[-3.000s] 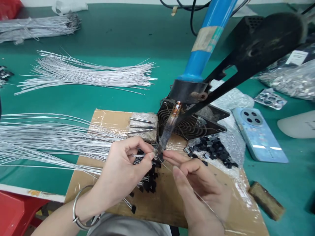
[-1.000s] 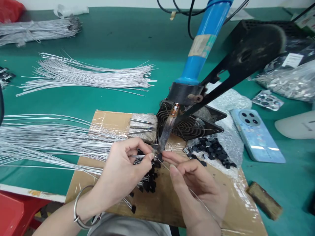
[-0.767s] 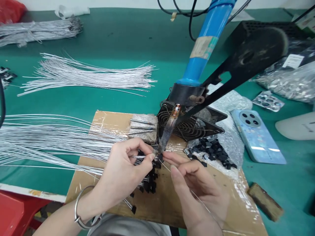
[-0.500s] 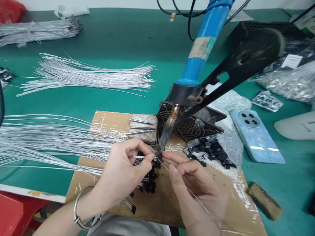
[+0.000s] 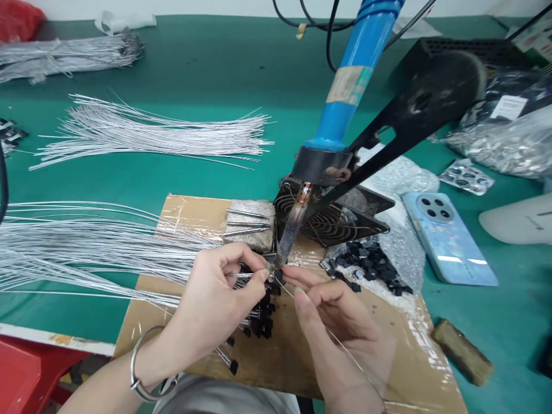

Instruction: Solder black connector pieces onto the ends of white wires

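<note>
My left hand (image 5: 228, 287) pinches a thin silvery wire (image 5: 242, 275) between thumb and forefinger, right under the soldering iron's tip. My right hand (image 5: 340, 322) is closed around a strand of solder wire (image 5: 345, 347), which runs back across the palm. Its upper end meets the iron's tip beside the left fingertips. The blue-handled soldering iron (image 5: 340, 109) is clamped tip-down in a black stand (image 5: 401, 121). Wires ending in black connectors (image 5: 261, 325) lie below my left hand. The exact joint at the tip is small and partly covered by fingers.
Beneath my hands lies a cardboard sheet (image 5: 297, 356). A black fan (image 5: 332, 218) stands behind the iron, near loose black pieces (image 5: 371, 264). Wire bundles (image 5: 164, 132) lie at left; a phone (image 5: 452, 241), a brown block (image 5: 462, 351) and a plastic bag (image 5: 509, 144) are at right.
The view has shifted very slightly, so the iron and stand appear a little further left. Both hands keep the same grip at the tip.
</note>
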The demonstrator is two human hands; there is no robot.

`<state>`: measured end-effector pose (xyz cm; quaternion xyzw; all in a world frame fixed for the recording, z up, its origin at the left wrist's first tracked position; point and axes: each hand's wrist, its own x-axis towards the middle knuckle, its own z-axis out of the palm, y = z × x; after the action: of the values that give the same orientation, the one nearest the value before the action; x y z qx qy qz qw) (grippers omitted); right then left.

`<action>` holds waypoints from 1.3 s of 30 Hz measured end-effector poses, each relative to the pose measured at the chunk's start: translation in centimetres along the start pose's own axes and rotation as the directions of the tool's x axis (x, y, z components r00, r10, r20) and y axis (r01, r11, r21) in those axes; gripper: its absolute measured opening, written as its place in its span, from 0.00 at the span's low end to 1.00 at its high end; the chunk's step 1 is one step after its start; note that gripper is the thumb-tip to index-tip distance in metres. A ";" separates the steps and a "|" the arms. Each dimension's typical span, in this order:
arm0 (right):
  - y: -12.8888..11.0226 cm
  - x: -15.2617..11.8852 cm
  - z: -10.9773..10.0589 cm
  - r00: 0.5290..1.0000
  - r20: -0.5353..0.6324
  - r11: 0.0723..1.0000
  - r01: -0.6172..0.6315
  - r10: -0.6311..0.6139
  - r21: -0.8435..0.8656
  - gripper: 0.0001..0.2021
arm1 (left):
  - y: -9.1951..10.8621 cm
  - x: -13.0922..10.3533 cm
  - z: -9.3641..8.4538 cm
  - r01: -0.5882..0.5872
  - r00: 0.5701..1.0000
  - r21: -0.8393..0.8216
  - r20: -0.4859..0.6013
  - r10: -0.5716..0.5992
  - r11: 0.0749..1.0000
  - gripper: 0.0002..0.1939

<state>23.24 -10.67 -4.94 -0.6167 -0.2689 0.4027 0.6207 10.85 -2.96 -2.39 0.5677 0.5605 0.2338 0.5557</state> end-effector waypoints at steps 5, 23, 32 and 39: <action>0.0 0.0 0.1 1.000 0.004 1.000 0.003 -0.003 0.009 0.11 | 0.1 -0.1 -0.1 0.008 1.000 -0.018 -0.003 -0.008 1.000 0.05; 1.1 0.6 -1.1 0.982 0.124 0.986 0.151 -0.141 -0.072 0.10 | 0.0 0.2 0.1 -0.044 0.999 0.014 -0.029 0.045 0.999 0.04; 0.9 0.5 -0.7 0.985 0.097 0.989 0.145 -0.140 -0.039 0.10 | 0.1 0.1 0.0 -0.049 0.998 0.000 -0.031 0.049 0.999 0.04; 0.8 0.4 -0.7 0.986 0.094 0.990 0.139 -0.136 -0.027 0.10 | 0.0 0.1 0.0 -0.061 0.998 0.004 -0.031 0.062 0.998 0.04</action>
<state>23.94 -10.75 -5.83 -0.5877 -0.3455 0.3824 0.6237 10.90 -2.87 -2.40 0.5820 0.5518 0.2586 0.5385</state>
